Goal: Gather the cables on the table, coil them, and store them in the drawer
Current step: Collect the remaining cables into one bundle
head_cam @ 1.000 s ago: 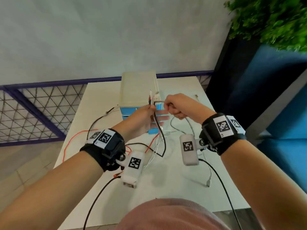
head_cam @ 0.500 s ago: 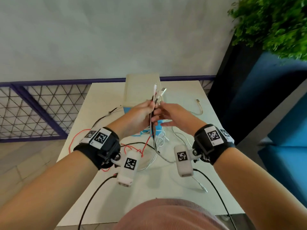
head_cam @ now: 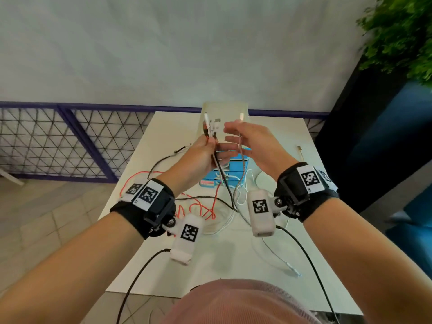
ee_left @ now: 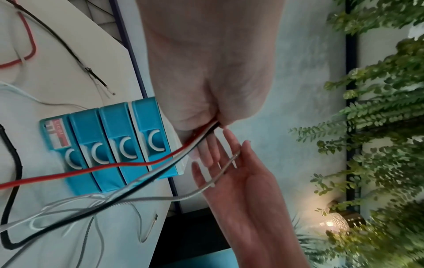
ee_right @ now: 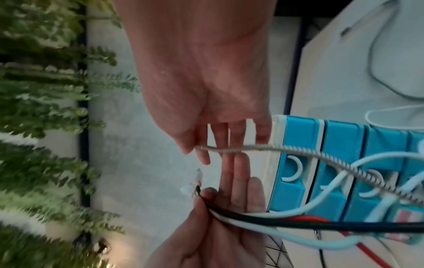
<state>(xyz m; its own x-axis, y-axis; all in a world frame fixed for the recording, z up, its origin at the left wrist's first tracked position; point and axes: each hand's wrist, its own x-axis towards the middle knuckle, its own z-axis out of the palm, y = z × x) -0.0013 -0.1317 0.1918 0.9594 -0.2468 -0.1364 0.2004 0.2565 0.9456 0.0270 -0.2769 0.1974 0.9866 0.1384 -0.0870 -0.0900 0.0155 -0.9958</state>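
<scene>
red cable (ee_left: 75, 173), blue drawers (ee_left: 110, 145), white table (head_cam: 233, 253)

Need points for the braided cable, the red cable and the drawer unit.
braided cable (ee_right: 321, 154): right wrist view, mid-span past the fingers.
red cable (ee_left: 128, 166): left wrist view, stretch crossing the drawers.
drawer unit (ee_left: 112, 117): left wrist view, blue drawer front.
</scene>
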